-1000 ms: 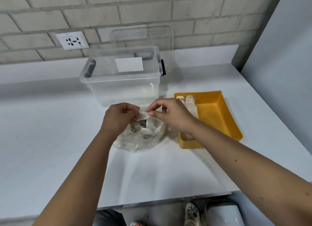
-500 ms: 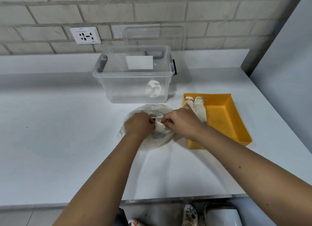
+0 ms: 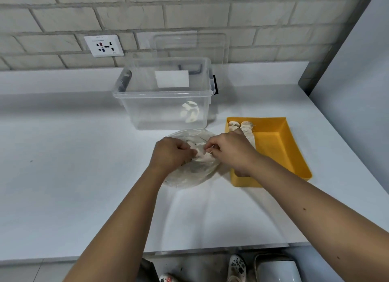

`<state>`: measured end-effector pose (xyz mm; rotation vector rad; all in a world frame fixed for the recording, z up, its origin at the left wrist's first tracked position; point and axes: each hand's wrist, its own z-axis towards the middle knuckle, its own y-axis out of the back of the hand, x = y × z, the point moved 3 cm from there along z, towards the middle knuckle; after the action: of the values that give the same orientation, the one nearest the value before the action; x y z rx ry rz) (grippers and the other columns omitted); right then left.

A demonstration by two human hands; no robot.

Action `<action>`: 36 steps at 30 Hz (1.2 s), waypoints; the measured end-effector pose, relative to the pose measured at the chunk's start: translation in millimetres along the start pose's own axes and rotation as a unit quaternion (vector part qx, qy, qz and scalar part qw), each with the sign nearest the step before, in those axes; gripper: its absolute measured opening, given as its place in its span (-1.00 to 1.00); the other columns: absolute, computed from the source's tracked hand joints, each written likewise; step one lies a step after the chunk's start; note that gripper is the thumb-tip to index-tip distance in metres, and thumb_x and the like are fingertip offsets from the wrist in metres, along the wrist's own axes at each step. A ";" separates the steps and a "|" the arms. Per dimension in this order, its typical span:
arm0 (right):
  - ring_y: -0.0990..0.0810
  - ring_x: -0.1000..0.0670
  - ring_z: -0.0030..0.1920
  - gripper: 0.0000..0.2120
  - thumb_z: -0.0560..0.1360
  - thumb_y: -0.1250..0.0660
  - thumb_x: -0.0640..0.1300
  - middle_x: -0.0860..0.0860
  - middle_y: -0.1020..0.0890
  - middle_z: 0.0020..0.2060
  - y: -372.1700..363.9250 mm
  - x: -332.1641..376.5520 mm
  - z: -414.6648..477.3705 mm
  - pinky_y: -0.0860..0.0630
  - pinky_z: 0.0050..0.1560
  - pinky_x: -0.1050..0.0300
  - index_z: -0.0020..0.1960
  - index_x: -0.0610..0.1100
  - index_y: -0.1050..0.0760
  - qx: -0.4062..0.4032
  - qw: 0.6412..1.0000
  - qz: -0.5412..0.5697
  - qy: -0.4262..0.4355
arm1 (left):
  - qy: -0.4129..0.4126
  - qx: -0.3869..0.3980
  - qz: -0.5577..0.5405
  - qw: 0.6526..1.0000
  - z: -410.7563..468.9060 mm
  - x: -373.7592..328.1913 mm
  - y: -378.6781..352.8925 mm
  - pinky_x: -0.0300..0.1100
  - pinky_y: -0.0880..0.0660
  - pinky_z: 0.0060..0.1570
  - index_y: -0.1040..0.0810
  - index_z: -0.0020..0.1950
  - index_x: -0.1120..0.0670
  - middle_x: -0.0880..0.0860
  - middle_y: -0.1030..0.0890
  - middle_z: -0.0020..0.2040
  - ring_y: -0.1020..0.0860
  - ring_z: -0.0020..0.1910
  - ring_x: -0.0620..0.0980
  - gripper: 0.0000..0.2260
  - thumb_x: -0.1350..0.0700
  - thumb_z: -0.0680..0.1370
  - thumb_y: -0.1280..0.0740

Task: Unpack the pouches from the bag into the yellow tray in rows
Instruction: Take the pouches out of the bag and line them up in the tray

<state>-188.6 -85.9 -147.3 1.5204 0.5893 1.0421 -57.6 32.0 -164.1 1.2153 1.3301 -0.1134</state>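
I saw the left hand (image 3: 170,153) with its fingers curled inward, pinching the left end of a pale cloth pouch (image 3: 202,156). The right hand (image 3: 230,151) pinched the right end of the same pouch between thumb and forefinger, and its other fingers were bent. Whether some bag film was also caught in the left pinch, I could not tell.

The pouch was held just above the mouth of a clear plastic bag (image 3: 185,177), which lay crumpled on the white counter (image 3: 63,176) under both hands. More pale material showed through the film, but it was too blurred for me to count.

At 3 o'clock from the bag, just beside it, stood the yellow tray (image 3: 299,155). At least two pouches (image 3: 245,128) lay side by side along its left wall, starting at the far corner; the right hand hid their near part.

At 12 o'clock from the bag stood a transparent storage box (image 3: 164,104), open on top. Its lid (image 3: 189,45) leaned upright behind it on the brick wall (image 3: 210,12). A wall socket (image 3: 103,45) was at 10 o'clock from the box. At 6 o'clock, below the counter edge, shoes (image 3: 237,267) were visible.
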 end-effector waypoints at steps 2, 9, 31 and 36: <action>-0.61 0.05 0.00 -0.83 0.57 -0.30 0.02 0.12 -0.70 -0.06 1.3 -2.8 0.6 -0.27 0.29 -0.01 0.11 0.12 -0.62 -0.009 1.000 0.011 -0.004 | 0.007 -0.003 -0.079 0.997 -9.1 -4.3 13.4 -0.19 -0.54 -0.19 -0.66 -0.30 0.14 0.07 -0.67 -0.35 -0.61 -0.34 -0.02 -0.83 0.08 0.41 -0.55; -0.55 0.01 -0.28 -0.62 0.48 -0.43 -0.22 0.12 -0.63 0.00 8.6 1.7 -4.3 -0.56 -0.08 0.15 0.24 0.07 -0.52 -0.044 0.931 0.361 -0.028 | 0.077 0.059 -0.340 0.936 -13.6 -10.1 26.6 -0.24 -0.62 -0.20 -0.61 -0.15 0.22 0.14 -0.69 -0.20 -0.67 -0.22 0.01 -0.92 0.23 0.50 -0.45; -0.59 -0.09 0.00 -0.75 0.49 -0.38 0.03 -0.07 -0.58 -0.06 -52.6 32.9 -69.3 -0.40 -0.18 0.12 -0.05 -0.15 -0.49 0.129 0.988 -0.030 -0.081 | 0.012 0.002 -0.373 0.928 -9.8 -3.6 16.7 -0.03 -0.58 0.02 -0.37 -0.32 0.07 0.10 -0.46 -0.27 -0.47 -0.28 0.00 -0.71 0.23 0.55 -0.37; -0.54 -0.06 -0.09 -0.80 0.52 -0.32 -0.03 -0.04 -0.53 -0.13 -57.4 34.0 -70.4 -0.33 -0.32 0.14 -0.17 -0.12 -0.39 0.147 0.985 -0.023 -0.087 | -0.002 0.016 -0.380 0.925 -14.3 -4.4 15.4 -0.18 -0.58 -0.15 -0.35 -0.33 0.07 0.01 -0.39 -0.37 -0.40 -0.40 -0.09 -0.69 0.26 0.56 -0.34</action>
<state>-222.4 -8.5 -194.9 1.8248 0.6732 0.8004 -58.1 46.5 -148.2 0.6617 1.7388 -0.6904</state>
